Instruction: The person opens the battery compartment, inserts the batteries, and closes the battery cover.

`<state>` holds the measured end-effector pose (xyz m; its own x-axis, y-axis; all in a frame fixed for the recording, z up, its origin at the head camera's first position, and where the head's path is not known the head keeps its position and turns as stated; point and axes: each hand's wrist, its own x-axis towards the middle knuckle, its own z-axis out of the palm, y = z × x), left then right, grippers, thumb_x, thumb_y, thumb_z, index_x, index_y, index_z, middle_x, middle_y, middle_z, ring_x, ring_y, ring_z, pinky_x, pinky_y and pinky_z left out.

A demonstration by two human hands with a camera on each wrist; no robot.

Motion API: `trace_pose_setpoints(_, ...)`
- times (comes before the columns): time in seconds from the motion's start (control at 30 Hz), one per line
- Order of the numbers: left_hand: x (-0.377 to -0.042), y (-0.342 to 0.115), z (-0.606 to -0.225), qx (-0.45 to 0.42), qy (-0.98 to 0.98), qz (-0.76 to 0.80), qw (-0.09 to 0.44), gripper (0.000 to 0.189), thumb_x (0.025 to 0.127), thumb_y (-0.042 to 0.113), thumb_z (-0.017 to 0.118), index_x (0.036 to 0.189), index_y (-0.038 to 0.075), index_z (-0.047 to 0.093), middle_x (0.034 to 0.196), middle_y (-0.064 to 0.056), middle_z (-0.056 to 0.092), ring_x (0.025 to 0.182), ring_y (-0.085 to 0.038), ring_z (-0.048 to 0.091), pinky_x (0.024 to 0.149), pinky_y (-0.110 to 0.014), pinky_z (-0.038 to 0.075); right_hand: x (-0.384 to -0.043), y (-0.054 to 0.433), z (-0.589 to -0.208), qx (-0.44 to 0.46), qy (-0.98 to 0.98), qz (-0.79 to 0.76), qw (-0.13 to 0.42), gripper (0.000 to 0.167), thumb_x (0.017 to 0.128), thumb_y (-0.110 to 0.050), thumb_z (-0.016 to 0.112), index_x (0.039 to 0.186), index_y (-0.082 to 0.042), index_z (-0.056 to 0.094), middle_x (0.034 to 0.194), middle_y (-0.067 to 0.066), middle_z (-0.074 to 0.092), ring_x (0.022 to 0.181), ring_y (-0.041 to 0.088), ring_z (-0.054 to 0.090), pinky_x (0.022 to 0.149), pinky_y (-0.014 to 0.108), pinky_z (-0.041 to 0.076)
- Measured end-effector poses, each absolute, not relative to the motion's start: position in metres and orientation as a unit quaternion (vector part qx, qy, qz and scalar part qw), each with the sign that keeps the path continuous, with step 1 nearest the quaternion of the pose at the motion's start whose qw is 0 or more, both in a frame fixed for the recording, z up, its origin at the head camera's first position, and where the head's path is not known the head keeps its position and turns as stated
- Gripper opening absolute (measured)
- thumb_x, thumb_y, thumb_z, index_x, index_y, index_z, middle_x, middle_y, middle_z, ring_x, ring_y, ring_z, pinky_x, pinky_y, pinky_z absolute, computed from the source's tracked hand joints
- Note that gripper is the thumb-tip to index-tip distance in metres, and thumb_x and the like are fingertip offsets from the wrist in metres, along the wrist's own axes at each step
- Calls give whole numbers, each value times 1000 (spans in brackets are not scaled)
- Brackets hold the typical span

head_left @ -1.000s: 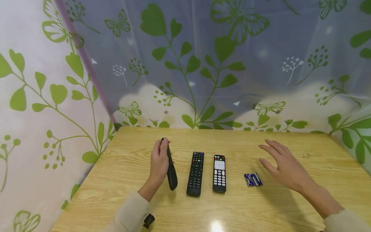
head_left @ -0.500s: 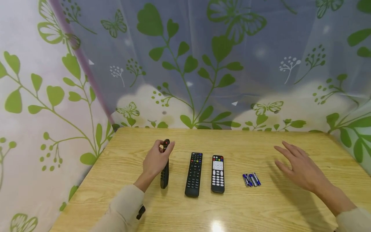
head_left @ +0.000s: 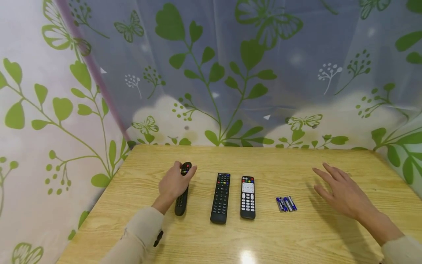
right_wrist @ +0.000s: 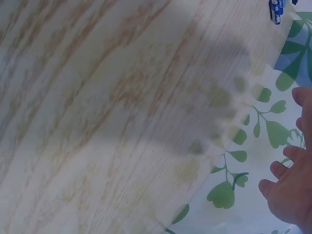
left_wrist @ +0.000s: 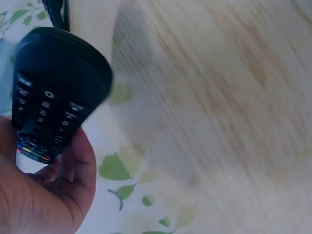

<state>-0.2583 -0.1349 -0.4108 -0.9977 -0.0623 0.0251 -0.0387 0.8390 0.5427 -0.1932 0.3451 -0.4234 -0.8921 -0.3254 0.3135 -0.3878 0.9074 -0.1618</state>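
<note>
My left hand (head_left: 173, 183) grips a black remote control (head_left: 181, 204) by its far end, with the button side up. In the left wrist view the remote (left_wrist: 61, 73) shows its wide near end and white-marked keys, thumb and fingers on either side. A second black remote (head_left: 221, 198) lies on the table to the right of it, and beyond that a smaller remote (head_left: 248, 198) with white buttons. Several blue and silver batteries (head_left: 286, 204) lie side by side farther right. To their right my right hand (head_left: 343, 190) hovers over the table, fingers spread, holding nothing.
The wooden table (head_left: 263, 238) runs back to a patterned cloth (head_left: 197, 121) with green leaves and butterflies. A similar cloth hangs at the left side. A dark strap end (head_left: 158, 238) hangs by the left sleeve.
The remote in my left hand has turned from its edge to button side up, and has moved left and lower. My right hand has moved right, away from the batteries.
</note>
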Motion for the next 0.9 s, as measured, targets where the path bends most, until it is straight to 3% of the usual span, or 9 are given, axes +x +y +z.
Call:
trace_pose_setpoints(0.13,-259,-132,-412,21,-972,-235,12,68,91,64,46,124,5,48,76,-8,55,52,-22,50,41,-32,35,-193,348,-426,186,-967,85,150,55,96,-32,58,140,-3,43,141,33,33,119,55,34,92,68,31)
trace_pose_setpoints(0.33,-261,-132,-418,9,-985,-169,24,75,90,64,48,132,2,44,99,-13,61,57,-22,53,44,-36,41,-192,348,-428,176,-973,75,127,62,97,-36,56,148,-9,34,145,32,27,122,57,29,98,71,23)
trace_pose_setpoints(0.57,-263,-134,-424,0,-990,-138,39,72,90,63,49,124,0,49,92,-13,61,53,-22,51,43,-36,42,-190,344,-428,159,-978,82,103,63,98,-40,52,150,-14,29,150,28,21,125,57,26,99,75,16)
trace_pose_setpoints(0.9,-270,-129,-426,13,-995,-101,6,69,90,58,53,123,-2,50,99,-16,60,58,-24,54,49,-40,47,-188,343,-433,151,-982,71,89,59,99,-42,49,147,-11,35,148,30,23,124,57,26,96,74,21)
